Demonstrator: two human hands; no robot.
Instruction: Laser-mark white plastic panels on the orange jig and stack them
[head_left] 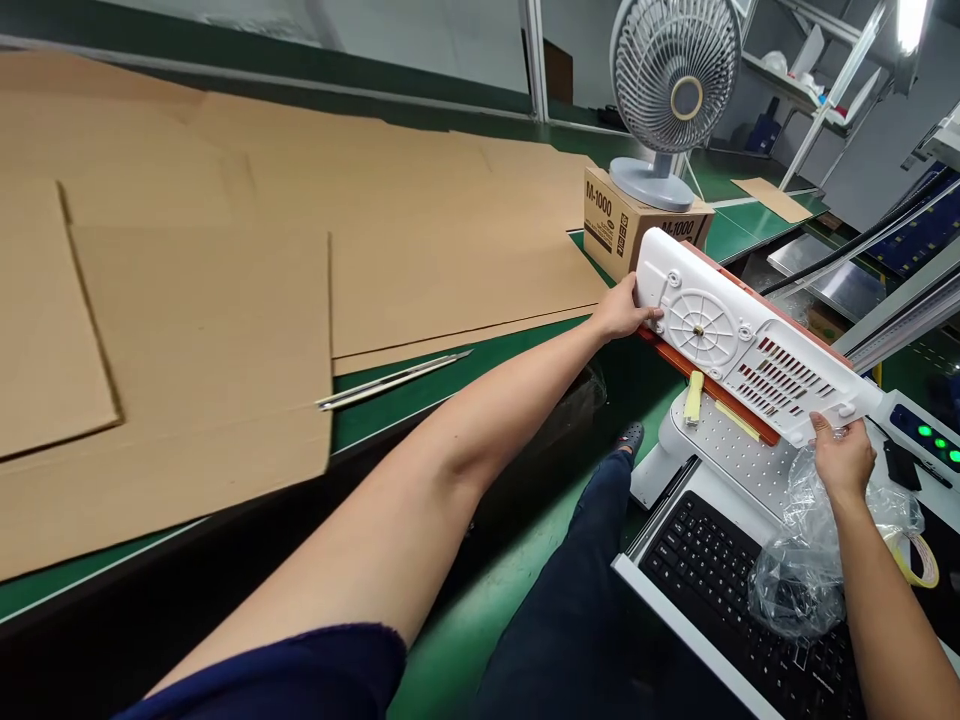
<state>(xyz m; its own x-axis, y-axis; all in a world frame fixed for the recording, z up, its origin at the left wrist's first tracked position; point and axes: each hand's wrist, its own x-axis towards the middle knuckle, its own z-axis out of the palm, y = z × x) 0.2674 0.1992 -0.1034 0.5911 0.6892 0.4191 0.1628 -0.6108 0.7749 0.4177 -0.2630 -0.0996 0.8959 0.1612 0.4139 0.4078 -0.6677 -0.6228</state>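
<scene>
A long white plastic panel [750, 350] with a round ribbed centre and rows of narrow slots, orange along its back edge, is held up tilted between both hands. The left hand [622, 310] grips its upper end; the right hand [844, 460] closes on its lower end, with a crumpled clear plastic bag [810, 560] below that wrist. Under the panel lies a white perforated plate [739, 450], and nearer the person a black keyboard [712, 580]. Behind the left hand a fan [675, 90] stands on a cardboard box [611, 225]; to its left, flat cardboard sheets [225, 270] cover the green desk [420, 390].
</scene>
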